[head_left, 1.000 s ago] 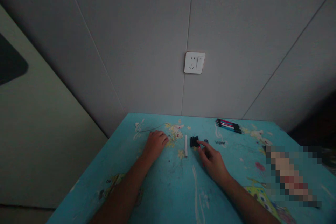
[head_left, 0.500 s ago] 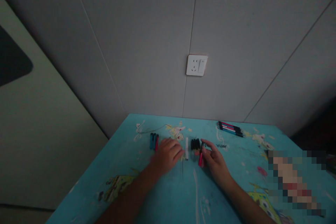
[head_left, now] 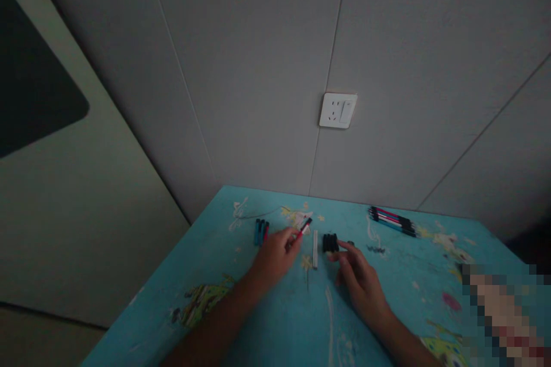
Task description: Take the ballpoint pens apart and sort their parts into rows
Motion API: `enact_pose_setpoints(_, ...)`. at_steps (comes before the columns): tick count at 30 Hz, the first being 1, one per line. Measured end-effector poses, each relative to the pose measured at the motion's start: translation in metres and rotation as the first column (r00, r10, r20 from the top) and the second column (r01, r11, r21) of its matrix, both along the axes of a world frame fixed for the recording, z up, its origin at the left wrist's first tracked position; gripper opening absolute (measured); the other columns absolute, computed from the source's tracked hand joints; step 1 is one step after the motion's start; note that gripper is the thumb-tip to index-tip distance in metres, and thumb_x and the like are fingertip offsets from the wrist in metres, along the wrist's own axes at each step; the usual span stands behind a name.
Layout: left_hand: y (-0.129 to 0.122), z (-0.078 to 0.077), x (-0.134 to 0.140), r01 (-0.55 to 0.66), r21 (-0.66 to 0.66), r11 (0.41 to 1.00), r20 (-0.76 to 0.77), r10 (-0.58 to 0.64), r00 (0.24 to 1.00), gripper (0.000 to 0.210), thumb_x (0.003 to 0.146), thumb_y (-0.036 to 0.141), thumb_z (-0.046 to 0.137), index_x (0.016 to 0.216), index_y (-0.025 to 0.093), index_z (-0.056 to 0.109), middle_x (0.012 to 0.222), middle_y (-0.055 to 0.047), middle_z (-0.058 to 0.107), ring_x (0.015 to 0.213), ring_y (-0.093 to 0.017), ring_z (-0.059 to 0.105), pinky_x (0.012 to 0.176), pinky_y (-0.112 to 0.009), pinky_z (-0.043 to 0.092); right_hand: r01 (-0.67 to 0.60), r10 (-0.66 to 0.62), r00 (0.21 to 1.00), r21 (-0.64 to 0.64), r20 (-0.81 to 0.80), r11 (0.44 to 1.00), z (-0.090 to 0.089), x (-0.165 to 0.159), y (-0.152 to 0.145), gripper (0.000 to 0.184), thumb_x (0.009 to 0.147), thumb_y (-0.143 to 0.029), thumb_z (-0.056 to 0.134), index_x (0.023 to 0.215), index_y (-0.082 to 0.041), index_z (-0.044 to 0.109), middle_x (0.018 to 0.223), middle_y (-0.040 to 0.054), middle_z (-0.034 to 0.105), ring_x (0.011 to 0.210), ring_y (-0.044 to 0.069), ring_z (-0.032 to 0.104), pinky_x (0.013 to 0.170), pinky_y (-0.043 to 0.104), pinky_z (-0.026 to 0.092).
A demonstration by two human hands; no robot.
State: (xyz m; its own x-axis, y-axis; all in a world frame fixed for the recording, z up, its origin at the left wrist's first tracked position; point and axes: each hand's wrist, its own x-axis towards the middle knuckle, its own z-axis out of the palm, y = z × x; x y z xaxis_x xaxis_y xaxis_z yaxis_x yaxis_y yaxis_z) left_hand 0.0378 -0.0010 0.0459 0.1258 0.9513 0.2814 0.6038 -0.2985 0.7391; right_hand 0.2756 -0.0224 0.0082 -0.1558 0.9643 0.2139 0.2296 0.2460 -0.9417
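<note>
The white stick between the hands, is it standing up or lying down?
Lying down: the white stick stretches lengthwise along the table.

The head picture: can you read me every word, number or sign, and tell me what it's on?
No words, brands or numbers can be read.
White wall plate: a tiny mark on its switch, too small to read.
Blue tabletop: a dark squiggle, too blurred to read.
Red piece in the left hand: no lettering I can make out.

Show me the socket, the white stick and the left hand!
Socket (head_left: 338, 110), head view: middle of its plate.
White stick (head_left: 315, 249), head view: middle of its length.
Left hand (head_left: 276, 251), head view: its back.
</note>
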Motion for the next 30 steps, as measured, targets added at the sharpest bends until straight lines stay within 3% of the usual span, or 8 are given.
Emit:
enact_pose_setpoints(4,0.022,0.004,-0.043,-0.317,0.078,0.945,-0.257,0.327,0.910,0.035,0.097,0.035,0.044,0.127,0.019,0.053,0.079,-0.004,0.069,0.068,-0.016,0.063,0.063,-0.025,0.041,0.036,-0.040,0.995,0.047,0.090,0.998,-0.001,0.003,0.004,0.038,0.098,-0.043,0.046,0.128,-0.021,0.053,0.095,0.0069,0.067,0.057,0.014,0.055,0.051,0.025,0.045)
enact_pose_setpoints(6,0.025,0.000,-0.050,-0.365,0.108,0.925,-0.416,0.375,0.828,0.041,0.098,0.032,0.042,0.137,0.020,0.045,0.081,-0.005,0.070,0.070,-0.018,0.065,0.064,-0.027,0.041,0.023,-0.032,0.992,0.072,0.119,0.997,-0.002,0.003,0.004,0.036,0.098,-0.042,0.045,0.125,-0.020,0.056,0.091,0.0065,0.067,0.058,0.014,0.056,0.050,0.024,0.044)
enact_pose_setpoints(9,0.022,-0.012,-0.045,-0.304,0.081,0.949,-0.571,0.294,0.766,0.036,0.096,0.027,0.042,0.130,0.021,0.051,0.085,-0.007,0.070,0.076,-0.020,0.066,0.067,-0.028,0.042,0.008,-0.021,0.991,0.095,0.136,0.995,-0.003,0.003,0.004,0.034,0.098,-0.041,0.045,0.121,-0.020,0.060,0.090,0.0067,0.067,0.060,0.015,0.058,0.051,0.024,0.044)
enact_pose_setpoints(13,0.017,-0.023,-0.032,-0.205,0.047,0.978,-0.638,0.187,0.747,0.025,0.093,0.025,0.046,0.112,0.020,0.061,0.084,-0.008,0.069,0.077,-0.022,0.066,0.070,-0.031,0.043,0.015,-0.032,0.988,0.107,0.152,0.994,-0.003,0.004,0.003,0.033,0.098,-0.040,0.045,0.118,-0.021,0.062,0.090,0.0065,0.068,0.063,0.016,0.061,0.053,0.025,0.046)
enact_pose_setpoints(20,0.017,-0.017,-0.034,-0.116,0.061,0.991,-0.661,0.127,0.740,0.019,0.091,0.028,0.050,0.089,0.022,0.067,0.087,-0.008,0.068,0.087,-0.024,0.062,0.080,-0.037,0.042,0.006,-0.041,0.977,0.165,0.210,0.986,0.000,0.005,0.003,0.032,0.097,-0.039,0.044,0.109,-0.020,0.067,0.089,0.0079,0.070,0.070,0.020,0.065,0.062,0.028,0.051)
enact_pose_setpoints(25,0.020,-0.014,-0.044,-0.125,0.084,0.989,-0.671,0.149,0.727,0.015,0.088,0.027,0.055,0.095,0.022,0.068,0.094,-0.009,0.066,0.095,-0.026,0.058,0.082,-0.038,0.040,0.000,-0.034,0.976,0.157,0.216,0.988,-0.002,0.005,0.003,0.031,0.097,-0.037,0.044,0.109,-0.021,0.067,0.089,0.0075,0.070,0.074,0.020,0.066,0.067,0.030,0.053)
enact_pose_setpoints(30,0.022,-0.014,-0.054,-0.200,0.140,0.970,-0.663,0.241,0.708,0.027,0.089,0.035,0.058,0.113,0.024,0.064,0.103,-0.009,0.063,0.099,-0.026,0.057,0.084,-0.037,0.041,0.003,-0.045,0.974,0.183,0.224,0.983,-0.003,0.005,0.004,0.032,0.097,-0.037,0.044,0.110,-0.021,0.068,0.089,0.0074,0.070,0.077,0.021,0.067,0.071,0.031,0.053)
